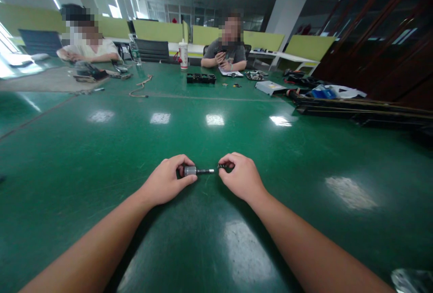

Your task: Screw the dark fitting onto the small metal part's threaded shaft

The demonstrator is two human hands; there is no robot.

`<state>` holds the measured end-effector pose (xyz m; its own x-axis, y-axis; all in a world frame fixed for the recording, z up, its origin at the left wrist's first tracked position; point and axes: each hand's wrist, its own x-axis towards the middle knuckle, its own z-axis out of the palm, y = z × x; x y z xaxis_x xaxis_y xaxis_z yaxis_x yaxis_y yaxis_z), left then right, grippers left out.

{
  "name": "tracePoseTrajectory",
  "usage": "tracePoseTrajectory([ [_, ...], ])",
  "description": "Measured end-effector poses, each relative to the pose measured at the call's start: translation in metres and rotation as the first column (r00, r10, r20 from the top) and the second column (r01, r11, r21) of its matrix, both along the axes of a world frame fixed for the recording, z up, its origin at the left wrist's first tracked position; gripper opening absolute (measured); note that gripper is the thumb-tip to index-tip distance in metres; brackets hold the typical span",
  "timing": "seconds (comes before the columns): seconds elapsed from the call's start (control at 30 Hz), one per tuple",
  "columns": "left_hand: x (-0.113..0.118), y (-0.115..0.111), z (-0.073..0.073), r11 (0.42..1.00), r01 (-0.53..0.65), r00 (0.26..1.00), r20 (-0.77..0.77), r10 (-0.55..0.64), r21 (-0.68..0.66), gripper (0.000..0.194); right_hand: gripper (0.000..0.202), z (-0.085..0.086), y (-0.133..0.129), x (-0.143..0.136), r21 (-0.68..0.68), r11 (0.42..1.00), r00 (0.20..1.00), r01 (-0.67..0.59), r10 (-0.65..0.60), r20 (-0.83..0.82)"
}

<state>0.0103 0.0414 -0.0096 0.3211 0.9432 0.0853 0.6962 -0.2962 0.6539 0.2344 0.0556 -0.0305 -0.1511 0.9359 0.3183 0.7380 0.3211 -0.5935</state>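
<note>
Low over the green table (203, 225), my left hand (165, 179) is closed around a small silver-grey motor (190, 171), thumb in front and fingers behind. Its thin shaft (204, 171) points right and ends in a bright tip. Facing that tip, my right hand (241, 175) pinches a small dark ridged piece (221, 166), perhaps a spring, between thumb and fingers. A narrow gap separates this piece from the shaft's tip. Most of the ridged piece is covered by my fingers, and the motor's rear end is partly hidden by my left hand.
Two people sit across the table. Toward the far side are a black module (201, 78), a white cup (183, 55), a bottle (134, 50), a cord (140, 86) and a silver box (270, 87). Long black bars (352, 108) lie at right; clear plastic (411, 280) is near right.
</note>
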Motion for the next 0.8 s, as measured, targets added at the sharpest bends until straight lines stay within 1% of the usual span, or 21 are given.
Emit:
tracePoseTrajectory([
  [0.07, 0.000, 0.000, 0.000, 1.000, 0.001, 1.000, 0.004, -0.001, -0.003, 0.019, 0.015, 0.001, 0.000, 0.000, -0.007, 1.000, 1.000, -0.016, 0.016, -0.011],
  [0.17, 0.000, 0.000, -0.001, 1.000, 0.003, 1.000, 0.009, -0.003, -0.001, 0.019, 0.014, 0.002, -0.002, -0.002, -0.011, 0.997, 0.997, -0.073, 0.073, -0.021],
  [0.27, -0.001, 0.001, -0.002, 1.000, 0.007, 1.000, 0.007, -0.007, 0.005, 0.018, 0.014, 0.001, -0.005, -0.006, -0.035, 0.989, 0.987, -0.144, 0.141, -0.077],
  [0.43, -0.003, -0.001, -0.003, 0.997, 0.059, 0.998, -0.004, -0.059, 0.049, 0.021, 0.036, -0.003, -0.008, -0.010, -0.103, 0.946, 0.931, -0.307, 0.276, -0.237],
  [0.57, -0.003, -0.002, 0.000, 0.994, 0.101, 0.995, -0.011, -0.100, 0.051, 0.023, 0.036, -0.002, -0.010, -0.012, -0.107, 0.923, 0.917, -0.369, 0.343, -0.202],
  [0.8, 0.000, 0.001, 0.000, 0.999, 0.048, 0.999, -0.022, -0.047, 0.015, 0.022, 0.031, -0.001, -0.009, -0.011, -0.069, 0.924, 0.920, -0.375, 0.362, -0.148],
])
